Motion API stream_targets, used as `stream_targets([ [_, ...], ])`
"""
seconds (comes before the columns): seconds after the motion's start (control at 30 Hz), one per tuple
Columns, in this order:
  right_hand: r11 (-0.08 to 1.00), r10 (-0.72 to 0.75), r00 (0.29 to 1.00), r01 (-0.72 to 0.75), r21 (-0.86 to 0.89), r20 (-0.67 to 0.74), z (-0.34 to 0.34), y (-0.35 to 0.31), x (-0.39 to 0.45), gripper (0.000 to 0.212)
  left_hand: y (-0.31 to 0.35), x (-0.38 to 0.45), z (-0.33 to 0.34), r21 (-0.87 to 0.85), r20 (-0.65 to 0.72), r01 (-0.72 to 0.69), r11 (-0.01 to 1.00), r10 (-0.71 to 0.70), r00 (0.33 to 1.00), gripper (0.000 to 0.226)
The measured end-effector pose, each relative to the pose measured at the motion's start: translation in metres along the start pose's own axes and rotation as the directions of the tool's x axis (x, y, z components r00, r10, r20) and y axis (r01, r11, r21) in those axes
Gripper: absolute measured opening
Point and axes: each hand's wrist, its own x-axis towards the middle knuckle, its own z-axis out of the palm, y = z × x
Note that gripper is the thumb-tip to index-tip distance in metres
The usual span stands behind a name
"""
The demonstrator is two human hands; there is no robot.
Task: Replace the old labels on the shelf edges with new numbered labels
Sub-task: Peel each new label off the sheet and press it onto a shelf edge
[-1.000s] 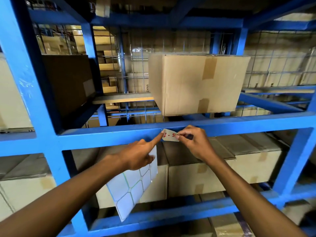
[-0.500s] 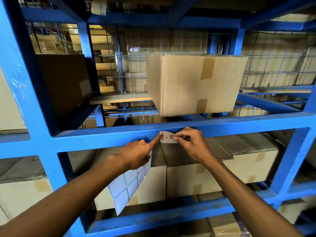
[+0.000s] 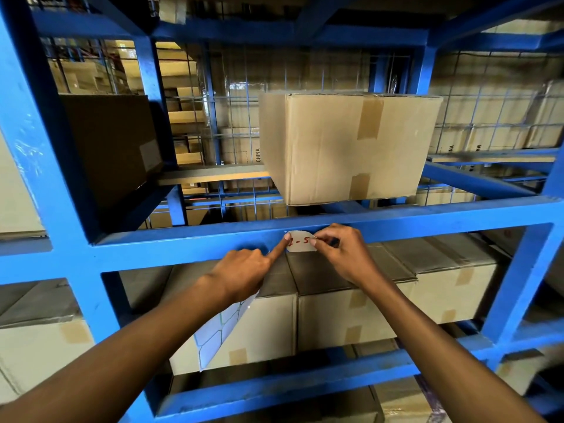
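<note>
At far left, a dark brown carton (image 3: 113, 148) sits on the upper level of the blue rack. The left hand (image 3: 244, 270) holds a white sticker sheet (image 3: 222, 328) under its curled fingers, the sheet hanging below the palm, while its straight index finger presses the left end of a white label (image 3: 300, 242) against the blue shelf beam (image 3: 183, 248). The label bears red handwriting, of which "- 5" is readable. The right hand (image 3: 345, 254) pinches the label's right edge between thumb and fingertips. Above the beam stands a taped cardboard box (image 3: 345, 148); "CHINA" is printed on a carton (image 3: 241, 148) behind it.
</note>
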Motion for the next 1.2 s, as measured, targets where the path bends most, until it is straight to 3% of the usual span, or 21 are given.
stream_targets([
  [0.83, 0.985, 0.171, 0.979, -0.171, 0.007, -0.111, 0.01, -0.007, 0.002, 0.019, 0.002, 0.004, 0.015, 0.024, -0.025, 0.0, 1.0, 0.0, 1.0, 0.097],
  [1.03, 0.982, 0.151, 0.983, -0.161, -0.097, -0.107, 0.005, -0.008, 0.004, 0.019, 0.001, 0.003, 0.017, 0.032, -0.024, -0.004, 0.999, 0.004, 1.0, 0.101],
  [1.2, 0.963, 0.151, 0.968, -0.189, -0.19, -0.198, 0.006, -0.008, 0.0, 0.024, -0.001, 0.0, 0.015, 0.125, -0.015, -0.033, 0.992, 0.035, 0.999, 0.097],
])
